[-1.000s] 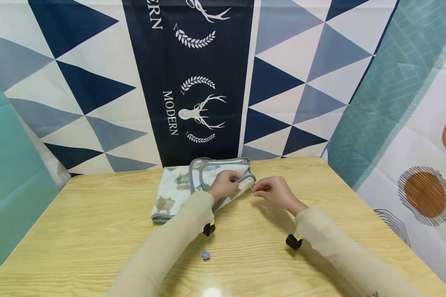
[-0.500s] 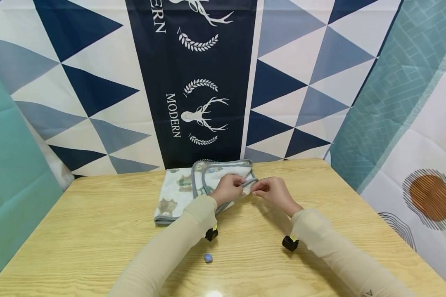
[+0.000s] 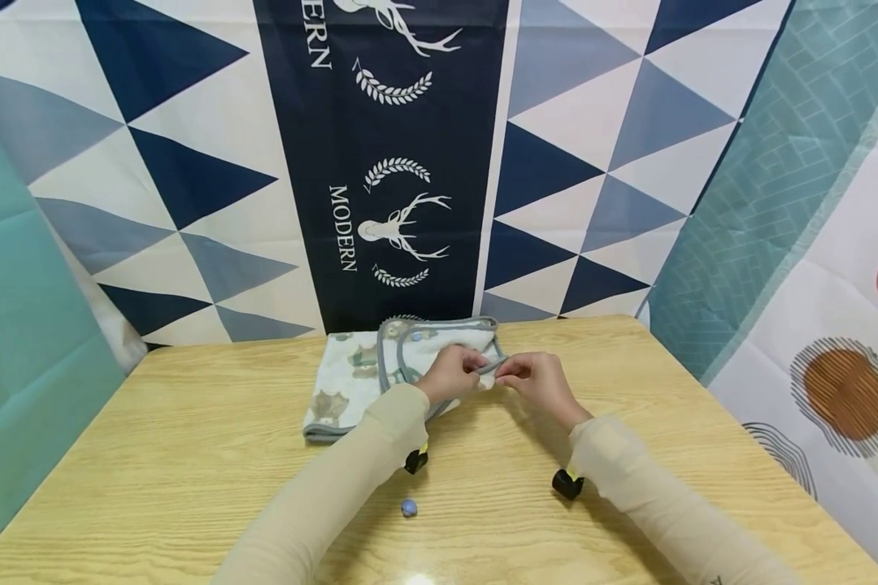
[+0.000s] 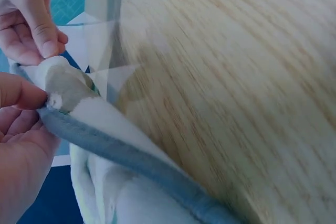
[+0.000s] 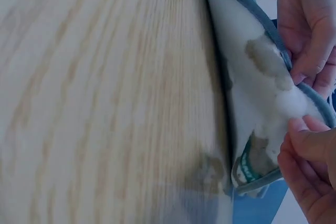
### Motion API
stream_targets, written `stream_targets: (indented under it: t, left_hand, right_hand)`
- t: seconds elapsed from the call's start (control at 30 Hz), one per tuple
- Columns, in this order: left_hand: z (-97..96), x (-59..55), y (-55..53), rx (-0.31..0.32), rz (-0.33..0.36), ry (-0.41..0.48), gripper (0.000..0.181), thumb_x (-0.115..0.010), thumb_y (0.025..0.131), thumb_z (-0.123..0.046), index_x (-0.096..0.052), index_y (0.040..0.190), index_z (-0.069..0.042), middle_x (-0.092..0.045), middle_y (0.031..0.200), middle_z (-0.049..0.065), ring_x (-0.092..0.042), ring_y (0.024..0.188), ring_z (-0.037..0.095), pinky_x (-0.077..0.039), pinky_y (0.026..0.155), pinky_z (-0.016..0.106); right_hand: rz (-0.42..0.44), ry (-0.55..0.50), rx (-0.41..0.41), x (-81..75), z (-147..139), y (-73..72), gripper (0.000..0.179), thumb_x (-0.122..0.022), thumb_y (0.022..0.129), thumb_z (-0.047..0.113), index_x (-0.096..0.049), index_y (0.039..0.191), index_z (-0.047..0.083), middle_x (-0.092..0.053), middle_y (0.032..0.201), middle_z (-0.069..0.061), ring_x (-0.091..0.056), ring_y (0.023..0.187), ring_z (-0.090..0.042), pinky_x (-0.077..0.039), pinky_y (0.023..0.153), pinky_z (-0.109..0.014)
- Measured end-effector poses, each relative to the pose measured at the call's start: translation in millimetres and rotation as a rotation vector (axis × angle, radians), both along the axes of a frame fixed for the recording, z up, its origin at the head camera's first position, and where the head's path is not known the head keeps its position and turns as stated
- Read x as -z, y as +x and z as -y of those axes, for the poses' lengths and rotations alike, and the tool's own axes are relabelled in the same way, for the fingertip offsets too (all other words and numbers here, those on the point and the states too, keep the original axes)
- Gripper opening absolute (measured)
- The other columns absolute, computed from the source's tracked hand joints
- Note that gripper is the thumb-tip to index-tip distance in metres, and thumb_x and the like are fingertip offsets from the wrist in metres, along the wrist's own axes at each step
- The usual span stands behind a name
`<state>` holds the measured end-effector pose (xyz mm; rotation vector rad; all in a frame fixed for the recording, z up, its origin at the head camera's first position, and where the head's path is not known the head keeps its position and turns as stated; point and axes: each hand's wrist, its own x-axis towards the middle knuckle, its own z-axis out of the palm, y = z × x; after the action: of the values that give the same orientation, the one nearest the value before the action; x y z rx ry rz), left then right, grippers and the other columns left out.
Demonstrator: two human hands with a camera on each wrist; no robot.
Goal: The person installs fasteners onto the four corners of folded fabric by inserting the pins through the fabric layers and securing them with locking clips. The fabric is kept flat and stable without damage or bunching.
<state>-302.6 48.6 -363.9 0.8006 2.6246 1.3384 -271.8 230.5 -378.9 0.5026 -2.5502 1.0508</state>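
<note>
A folded white blanket with brown animal prints and grey edging lies at the back of the table. My left hand pinches the grey edging near its right side, thumb over the trim, as the left wrist view shows up close. Just to the right, my right hand pinches the same blanket with thumb and fingertips. In the right wrist view, the right hand sits below the left hand, both along the edging, and a white printed flap hangs beside them. The cloth between the right fingertips is partly hidden.
A small blue rounded object lies on the wooden table in front of the left wrist. Another small blue spot shows on the blanket's top. A patterned curtain stands right behind the table.
A second ago my right fingers were slightly off the blanket with a thin pale strand at their tips; they have moved in to the grey edging. The left hand keeps its grip.
</note>
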Motion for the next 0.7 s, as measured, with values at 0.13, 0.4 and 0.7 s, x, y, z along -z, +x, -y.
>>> stream_targets:
  t: [0.13, 0.4, 0.7]
  left_hand:
    - [1.0, -0.6, 0.6, 0.014, 0.005, -0.024, 0.029, -0.055, 0.082, 0.008, -0.071, 0.106, 0.003, -0.073, 0.101, 0.015, -0.06, 0.085, 0.011, -0.05, 0.075, 0.018]
    - [2.6, -6.5, 6.4, 0.06, -0.012, -0.013, 0.03, -0.052, 0.084, 0.01, -0.07, 0.107, 0.002, -0.072, 0.1, 0.015, -0.057, 0.079, 0.009, -0.047, 0.069, 0.016]
    - [16.9, -15.5, 29.8, 0.107, -0.273, -0.187, 0.023, -0.058, 0.087, 0.004, -0.071, 0.106, -0.001, -0.073, 0.102, 0.011, -0.068, 0.092, 0.018, -0.055, 0.08, 0.024]
  right_hand:
    - [-0.032, -0.008, 0.047, -0.2, -1, -0.5, 0.009, -0.08, 0.075, 0.011, -0.074, 0.08, 0.006, -0.075, 0.08, -0.008, -0.068, 0.068, -0.012, -0.053, 0.061, -0.017]
    - [-0.168, 0.103, 0.029, -5.1, -4, -4.5, 0.045, -0.085, 0.068, 0.006, -0.065, 0.109, 0.004, -0.069, 0.109, -0.013, -0.063, 0.099, -0.03, -0.054, 0.085, -0.043]
    - [-0.236, 0.19, -0.041, -1.1, -9, -0.7, 0.013, -0.078, 0.075, 0.0, -0.071, 0.08, 0.009, -0.072, 0.083, -0.005, -0.067, 0.079, -0.02, -0.057, 0.073, -0.04]
